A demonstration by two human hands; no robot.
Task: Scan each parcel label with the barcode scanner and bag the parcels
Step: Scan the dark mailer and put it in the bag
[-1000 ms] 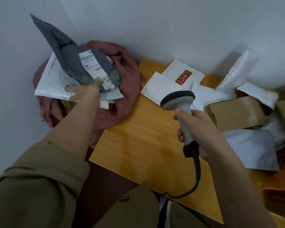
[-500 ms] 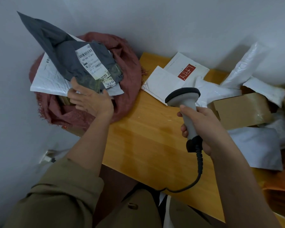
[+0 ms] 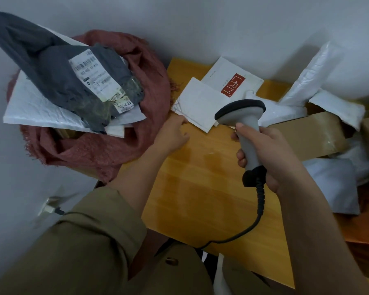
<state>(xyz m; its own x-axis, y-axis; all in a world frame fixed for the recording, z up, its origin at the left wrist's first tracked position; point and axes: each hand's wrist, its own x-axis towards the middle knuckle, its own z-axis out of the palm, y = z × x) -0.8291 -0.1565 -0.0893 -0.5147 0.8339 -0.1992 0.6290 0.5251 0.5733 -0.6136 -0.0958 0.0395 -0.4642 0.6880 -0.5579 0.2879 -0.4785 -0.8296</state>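
The orange-brown wooden bench (image 3: 200,188) carries unscanned parcels along its far edge and right end. Off its left end sits the dusty-red woven fabric bag (image 3: 107,150), its mouth filled with bagged parcels. Topmost lies the dark grey plastic mailer (image 3: 51,67), white label face up, resting on a white padded mailer (image 3: 36,107); half a second ago the left hand held it, and it now lies released, so that parcel counts as bagged. At the right end lies a brown taped cardboard box (image 3: 307,135). At the far edge lies a white flat envelope (image 3: 198,103), partly overlapping a white envelope with a red logo (image 3: 232,81). The left hand (image 3: 173,135), empty with fingers loosely curled, has moved to just beside the flat envelope, probably the next parcel. The right hand (image 3: 268,154) grips the grey corded barcode scanner (image 3: 243,120) by its handle.
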